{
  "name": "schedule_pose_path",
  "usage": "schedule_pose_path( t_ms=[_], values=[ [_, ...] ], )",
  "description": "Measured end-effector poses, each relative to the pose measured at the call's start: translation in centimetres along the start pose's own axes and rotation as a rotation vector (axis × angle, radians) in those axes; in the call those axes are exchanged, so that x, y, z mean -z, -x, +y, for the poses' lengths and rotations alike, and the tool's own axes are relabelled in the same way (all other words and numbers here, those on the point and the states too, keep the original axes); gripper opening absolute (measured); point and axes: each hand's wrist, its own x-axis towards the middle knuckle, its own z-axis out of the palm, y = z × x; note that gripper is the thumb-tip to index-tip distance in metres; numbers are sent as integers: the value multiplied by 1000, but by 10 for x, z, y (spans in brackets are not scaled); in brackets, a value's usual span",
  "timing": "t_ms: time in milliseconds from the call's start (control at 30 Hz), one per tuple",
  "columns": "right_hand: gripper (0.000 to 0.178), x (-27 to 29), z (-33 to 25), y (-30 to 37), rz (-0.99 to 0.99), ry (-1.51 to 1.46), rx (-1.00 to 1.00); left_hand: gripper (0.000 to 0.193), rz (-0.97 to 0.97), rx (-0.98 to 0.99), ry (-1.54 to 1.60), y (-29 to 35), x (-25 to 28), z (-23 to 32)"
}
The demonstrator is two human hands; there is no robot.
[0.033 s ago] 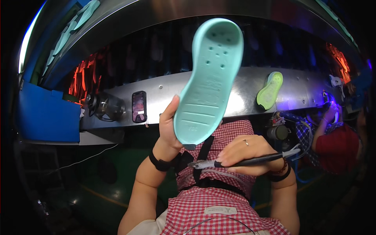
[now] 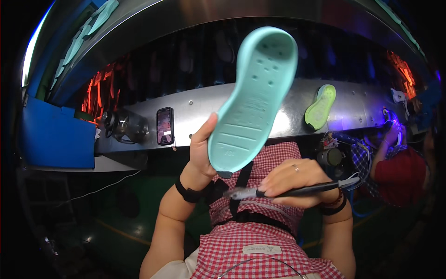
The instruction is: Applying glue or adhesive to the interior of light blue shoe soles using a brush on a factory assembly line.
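Note:
My left hand (image 2: 203, 146) grips a mint-green shoe sole (image 2: 253, 107) near its lower end, thumb on its left edge. Raised over the front of the bench, the sole stands nearly upright in view, leaning right at the top. Its inner face shows, with small holes at the top and ridges across the bottom. In my closed right hand (image 2: 297, 181) is a slim black-handled tool (image 2: 309, 189) with a grey tip pointing left and a thin cord at its rear. The tip is below the sole and apart from it; its exact kind is unclear.
A metal bench (image 2: 195, 109) crosses in front, bearing a phone (image 2: 165, 125), a glass jug (image 2: 130, 128) and a lime-green sole (image 2: 320, 107). Behind it runs a dark conveyor (image 2: 186, 60). A blue panel (image 2: 58, 132) stands left. Another person (image 2: 399, 176) works at the right.
The top of the mint-green sole has swung right and slightly down in my left hand. My right hand and the tool have shifted slightly right.

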Motion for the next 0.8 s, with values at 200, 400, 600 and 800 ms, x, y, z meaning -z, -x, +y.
schedule_pose_path(
  t_ms=[200, 400, 600, 800],
  values=[
    [17, 22, 5, -2, -193, 177, -73, 46, 162, 317, -273, -2, -8, 0],
    [17, 23, 26, 4, -228, 206, 73, 47, 230, 477, -502, 4, -16, 3],
    [21, 35, 4, 6, -409, 409, -93, 46, 289, 520, -545, 12, -24, 6],
    [21, 39, -1, 9, -562, 575, -138, 45, 310, 525, -604, 18, -7, 14]
  ],
)
